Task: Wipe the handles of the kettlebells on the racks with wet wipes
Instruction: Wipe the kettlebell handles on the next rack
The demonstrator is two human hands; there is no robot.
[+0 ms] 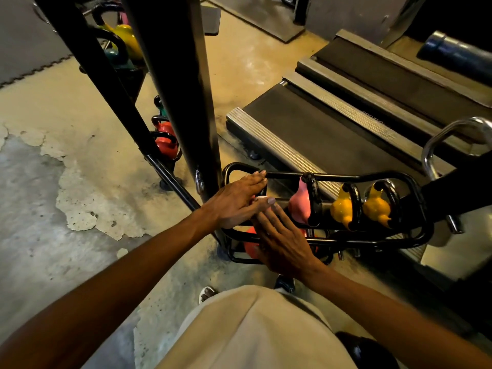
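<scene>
Currently, we record the scene as follows.
Rack: we see a low black tube-frame rack (415,187) on the floor, beside a treadmill (332,123).
Kettlebells on the rack: a pink kettlebell (299,206) stands left of two yellow kettlebells (342,209) (376,209); each has a black handle that looks worn and scuffed.
Lower tier: a red kettlebell (250,249) shows partly under our hands.
Left hand: our left hand (237,201) lies flat, fingers straight, over the left end of the rack, fingertips at the rear bar.
Right hand: our right hand (282,241) lies flat, fingers straight, just beside and partly under the left thumb, reaching towards the pink kettlebell without touching it.
Wipe: a small pale object (262,199) shows between the two hands; we cannot tell whether it is a wet wipe or which hand holds it.
Second rack: more kettlebells, red (165,143) and yellow (127,35), sit behind black uprights (183,83).
Floor: worn concrete (80,182) with peeling paint.
</scene>
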